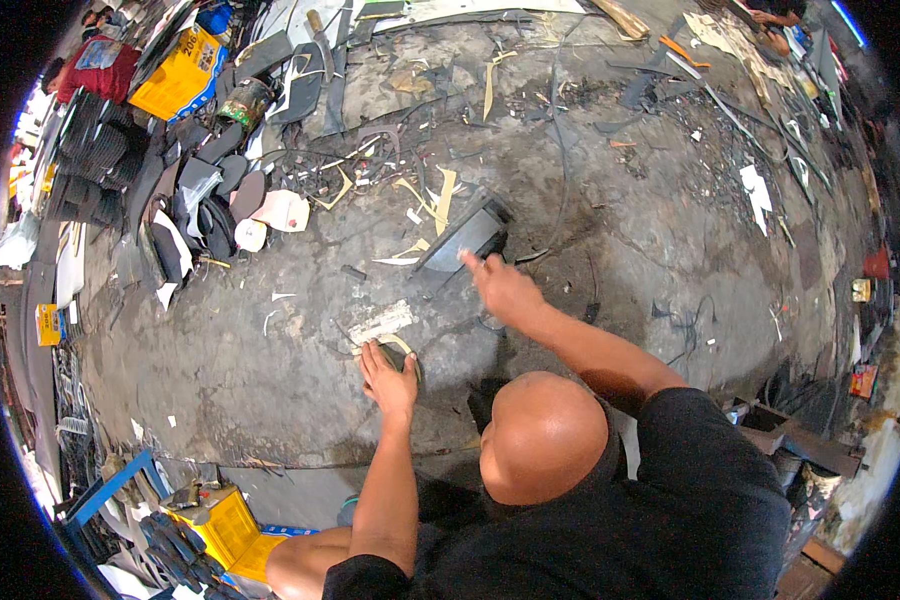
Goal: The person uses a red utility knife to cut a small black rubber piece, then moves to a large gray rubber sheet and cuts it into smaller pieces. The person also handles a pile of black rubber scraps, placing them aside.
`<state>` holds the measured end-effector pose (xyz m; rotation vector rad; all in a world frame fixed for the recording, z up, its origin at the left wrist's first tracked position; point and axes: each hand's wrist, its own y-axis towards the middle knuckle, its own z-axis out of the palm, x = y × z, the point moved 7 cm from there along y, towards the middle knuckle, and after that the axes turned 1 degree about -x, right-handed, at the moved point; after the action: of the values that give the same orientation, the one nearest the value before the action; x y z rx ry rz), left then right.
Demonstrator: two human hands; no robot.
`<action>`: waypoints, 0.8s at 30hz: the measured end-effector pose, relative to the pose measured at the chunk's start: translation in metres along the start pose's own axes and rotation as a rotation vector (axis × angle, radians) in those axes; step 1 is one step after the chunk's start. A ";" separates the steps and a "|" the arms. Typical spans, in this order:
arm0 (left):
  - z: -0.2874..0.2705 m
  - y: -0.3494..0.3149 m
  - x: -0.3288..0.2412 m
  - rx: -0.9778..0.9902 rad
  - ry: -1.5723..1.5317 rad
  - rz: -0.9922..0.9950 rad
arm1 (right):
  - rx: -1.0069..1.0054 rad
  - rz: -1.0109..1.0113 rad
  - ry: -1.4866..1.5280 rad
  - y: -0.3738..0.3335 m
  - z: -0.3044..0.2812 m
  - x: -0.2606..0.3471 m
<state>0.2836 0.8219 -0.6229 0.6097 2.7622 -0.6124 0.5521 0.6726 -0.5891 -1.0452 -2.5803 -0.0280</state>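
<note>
In the head view, a person in a dark shirt is bending over a grey floor point(220, 390), working nearer its near edge than its far edge; the left hand point(385, 378) is lying over a cream-rimmed curved piece point(402, 343) (its far side is touching, or nearly touching, a whitish patch point(382, 322)), and its fingers are stretching out flat and slightly apart, pressing from above rather than clenching. The right hand point(510, 292) is reaching farther from the near edge, its index finger pointing to a dark grey slab point(465, 240) that is lying askew around the floor's middle; the other fingers seem to be curling under, and whether they are grasping anything I cannot tell. Cream offcuts point(445, 195) are lying just beyond the slab, while loose sole-shaped pieces point(282, 210) and a yellow crate point(183, 72) are sitting toward the floor's far left corner. For doing this well, I am judging that the left hand should be bearing down evenly, fingertips sparing the thin cream rim, so the piece is not skidding or bending; the right hand should be meeting the slab squarely, with its weight resting on the floor, and the offcuts should be lying clear of its path
</note>
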 end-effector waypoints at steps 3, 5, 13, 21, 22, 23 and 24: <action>0.003 -0.002 -0.001 -0.003 0.006 -0.011 | -0.020 0.027 -0.020 0.005 -0.006 -0.001; 0.003 -0.002 -0.004 0.022 0.019 -0.043 | 0.122 -0.080 -0.069 -0.005 -0.002 0.015; 0.000 -0.001 -0.008 0.029 0.000 -0.019 | 0.143 0.017 0.057 0.005 -0.010 -0.005; 0.000 -0.001 -0.009 0.036 0.004 -0.034 | 0.083 -0.006 -0.075 0.006 -0.001 0.006; 0.000 -0.002 -0.007 0.044 0.008 -0.048 | 0.060 -0.004 -0.059 0.006 -0.004 0.005; -0.001 -0.002 -0.005 0.053 0.013 -0.062 | 0.037 -0.003 -0.044 0.008 -0.007 0.006; -0.001 -0.002 -0.008 0.054 0.006 -0.051 | 0.060 -0.029 -0.035 0.005 -0.005 0.007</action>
<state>0.2895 0.8181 -0.6184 0.5547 2.7821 -0.6999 0.5520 0.6805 -0.5827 -0.9958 -2.6106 0.0606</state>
